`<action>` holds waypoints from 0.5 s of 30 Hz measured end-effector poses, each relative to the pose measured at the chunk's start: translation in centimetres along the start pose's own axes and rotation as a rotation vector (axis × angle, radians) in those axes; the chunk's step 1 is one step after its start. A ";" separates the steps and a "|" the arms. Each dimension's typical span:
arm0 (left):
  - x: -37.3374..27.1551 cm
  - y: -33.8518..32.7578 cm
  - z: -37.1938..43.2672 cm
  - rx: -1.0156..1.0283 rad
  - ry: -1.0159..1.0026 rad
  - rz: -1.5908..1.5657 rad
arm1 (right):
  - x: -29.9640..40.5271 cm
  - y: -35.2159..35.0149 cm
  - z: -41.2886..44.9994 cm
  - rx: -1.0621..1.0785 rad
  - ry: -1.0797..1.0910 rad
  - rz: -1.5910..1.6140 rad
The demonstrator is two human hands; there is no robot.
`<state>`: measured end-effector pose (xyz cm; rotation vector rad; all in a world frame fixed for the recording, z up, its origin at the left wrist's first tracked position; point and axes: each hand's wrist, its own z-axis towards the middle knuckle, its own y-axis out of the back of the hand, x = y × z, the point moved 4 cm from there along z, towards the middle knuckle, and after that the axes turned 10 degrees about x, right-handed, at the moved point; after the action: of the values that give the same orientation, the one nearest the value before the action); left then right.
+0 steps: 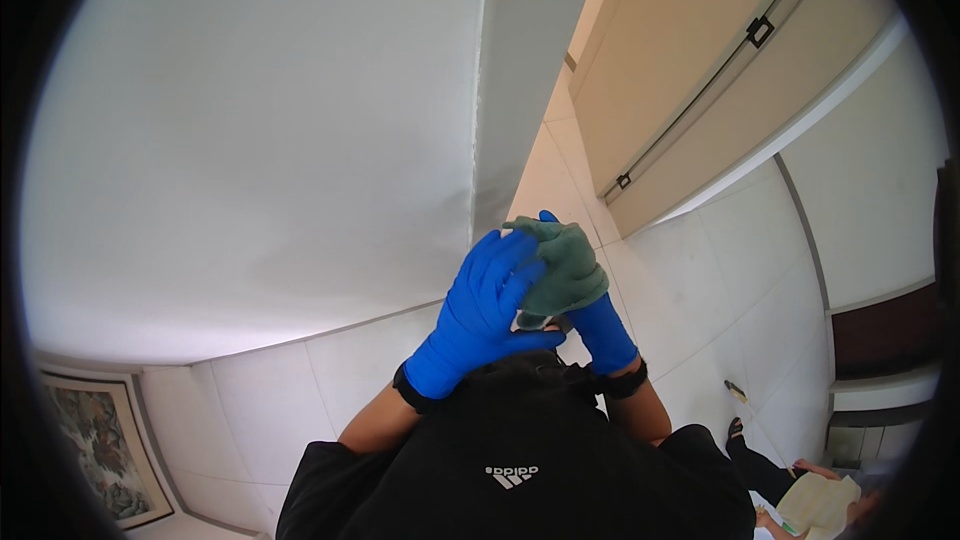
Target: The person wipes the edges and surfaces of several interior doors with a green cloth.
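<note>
A folded green cloth (566, 266) is held in front of my chest, between both hands. My left hand (480, 300), in a blue glove, lies against the cloth's left edge, its fingers slightly blurred and its thumb pointing right below the cloth. Draped over by the cloth, my right hand (600, 322) wears a matching glove; its wrist side shows, along with one blue fingertip above the cloth. Most of the right fingers are hidden. Just beyond the hands stands the corner of a white wall (476, 165).
A beige door (675, 52) with black hardware stands ajar at upper right. Pale tiles cover the floor (697, 300). At lower right is another person (814, 499), with a brush-like tool (735, 390) on the floor nearby. A framed landscape picture (109, 450) hangs at lower left.
</note>
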<state>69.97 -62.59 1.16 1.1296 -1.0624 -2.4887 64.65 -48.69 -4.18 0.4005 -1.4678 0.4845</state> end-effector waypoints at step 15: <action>3.4 3.4 -1.8 -0.252 0.145 0.133 | 1.0 -0.9 -2.5 -0.005 -0.200 -0.420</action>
<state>68.65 -67.51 0.71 1.1049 -0.7355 -2.3174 67.33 -48.03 -3.30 0.7499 -1.5230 0.1058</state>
